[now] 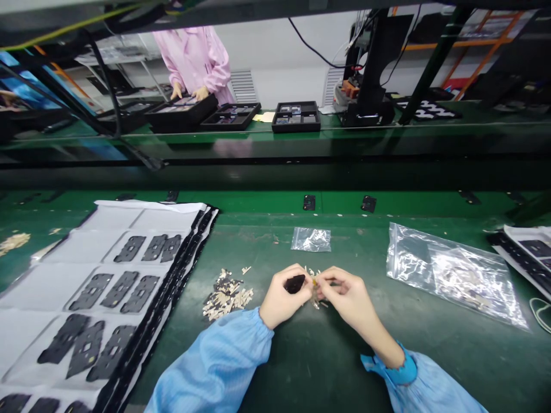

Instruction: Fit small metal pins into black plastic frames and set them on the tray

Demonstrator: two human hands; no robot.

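My left hand (282,298) is closed around a small black plate (294,284), mostly covered by the fingers. My right hand (349,295) meets it from the right, thumb and fingers pinched at the plate's edge. A tiny yellowish bit (314,282) shows between the two hands; which fingers hold it I cannot tell. Beneath the fingertips lies a small scatter of pale pieces (317,303), partly hidden. Left of my left hand is a larger heap of small beige and dark strips (226,298).
A white tray (142,221) with rows of black plates (118,289) lies at left. Small (310,240) and large clear bags (456,275) lie on the green table. Two black plates (309,202) sit on the belt. Beyond it, a person in pink (196,60) handles a black tray (183,112).
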